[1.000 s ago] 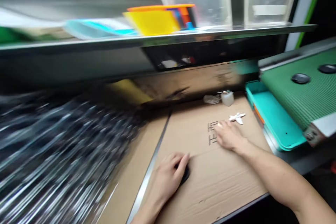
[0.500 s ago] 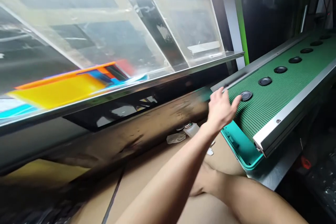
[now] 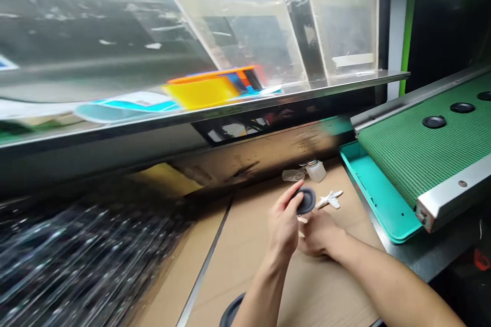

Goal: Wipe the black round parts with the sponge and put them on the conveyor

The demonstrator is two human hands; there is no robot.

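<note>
A steel shelf [image 3: 268, 98] ran across the back, and a yellow box [image 3: 201, 93] stood on it. On the right side, a green conveyor belt [image 3: 418, 158] carried a row of black discs, and a teal tray [image 3: 378, 191] lay along its near edge. A sheet of cardboard [image 3: 330, 291] covered the bench, and on the left was a heap of shiny pieces [image 3: 84, 250], too blurred to name.

The left hand [image 3: 283, 227] was closed narrow on one black disc [image 3: 306, 201], holding it by the edge between thumb and fingers, lifted above the cardboard. The right hand [image 3: 320, 235] was half curled just below it, close to the left hand, but I could not tell if it held anything. Another black disc [image 3: 232, 310] showed at the lower edge, partly hidden by the left forearm. A small white plastic piece [image 3: 329, 199] lay on the cardboard just beside the held disc. Behind it stood a small bottle [image 3: 316, 171], next to a clear bag [image 3: 293, 174].
</note>
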